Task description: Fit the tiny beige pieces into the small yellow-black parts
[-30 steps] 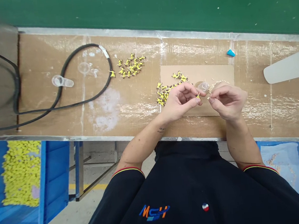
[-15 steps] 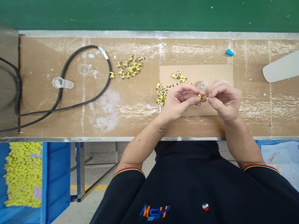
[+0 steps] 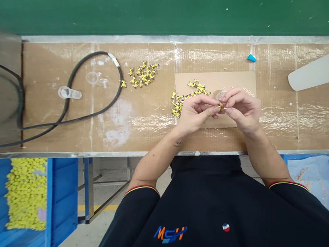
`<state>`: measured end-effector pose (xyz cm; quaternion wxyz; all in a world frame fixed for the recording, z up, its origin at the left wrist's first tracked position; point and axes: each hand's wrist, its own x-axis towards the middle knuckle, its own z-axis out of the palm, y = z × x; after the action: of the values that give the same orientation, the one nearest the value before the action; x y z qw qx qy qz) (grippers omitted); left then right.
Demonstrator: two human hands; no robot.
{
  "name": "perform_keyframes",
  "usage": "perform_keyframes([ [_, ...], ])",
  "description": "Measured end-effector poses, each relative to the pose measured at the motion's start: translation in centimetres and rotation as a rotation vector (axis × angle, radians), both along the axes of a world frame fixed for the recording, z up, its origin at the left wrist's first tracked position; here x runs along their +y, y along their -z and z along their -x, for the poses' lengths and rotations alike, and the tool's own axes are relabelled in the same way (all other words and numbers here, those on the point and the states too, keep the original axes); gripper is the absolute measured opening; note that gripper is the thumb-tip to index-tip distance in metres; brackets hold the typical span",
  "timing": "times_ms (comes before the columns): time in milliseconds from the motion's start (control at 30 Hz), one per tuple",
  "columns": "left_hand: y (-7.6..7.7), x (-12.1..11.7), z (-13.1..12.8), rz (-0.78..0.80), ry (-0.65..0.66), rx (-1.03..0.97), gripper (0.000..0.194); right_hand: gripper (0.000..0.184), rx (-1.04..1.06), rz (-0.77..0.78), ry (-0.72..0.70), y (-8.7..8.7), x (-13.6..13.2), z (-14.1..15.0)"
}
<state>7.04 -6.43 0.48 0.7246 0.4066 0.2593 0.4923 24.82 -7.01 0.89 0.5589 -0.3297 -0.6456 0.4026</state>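
Note:
Over the cardboard sheet (image 3: 222,123), my left hand (image 3: 195,113) is closed, with a small yellow figure (image 3: 219,107) pinched between thumb and fingertips. My right hand (image 3: 245,111) meets it from the right, thumb and forefinger pressed together at the figure's side on a tiny pale piece, mostly covered by the fingertips. Behind the hands stands a small clear cup (image 3: 219,94), partly hidden. Yellow figures with dark and pale bits (image 3: 177,108) lie in a loose group beyond my left hand. Small pale pieces (image 3: 248,91) are scattered past my right hand.
Another cluster of yellow figures (image 3: 145,75) lies farther left, near a looped black cable (image 3: 93,114) and a clear plastic container (image 3: 72,93). A blue cap-like piece (image 3: 251,58) and a white panel (image 3: 316,70) are at right. A blue crate (image 3: 62,195) holds yellow parts below.
My right hand has moved slightly left, bringing its fingertips and the pale piece against the yellow figure. My left hand has stayed nearly in place.

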Motion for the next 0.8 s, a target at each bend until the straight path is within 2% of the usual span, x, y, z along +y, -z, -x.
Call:
perform_keyframes([
  [200,0.00,-0.11,-0.04,-0.010,0.008,0.016,0.035,0.006,0.025,-0.012,-0.009,-0.26,0.07,0.50],
  [567,0.27,-0.18,0.03,-0.015,0.014,0.085,0.039,0.008,-0.071,0.021,0.056,-0.23,0.04,0.44],
  [800,0.47,-0.34,-0.14,-0.048,-0.056,0.099,0.035,0.007,-0.110,-0.023,0.081,-0.28,0.00,0.39],
])
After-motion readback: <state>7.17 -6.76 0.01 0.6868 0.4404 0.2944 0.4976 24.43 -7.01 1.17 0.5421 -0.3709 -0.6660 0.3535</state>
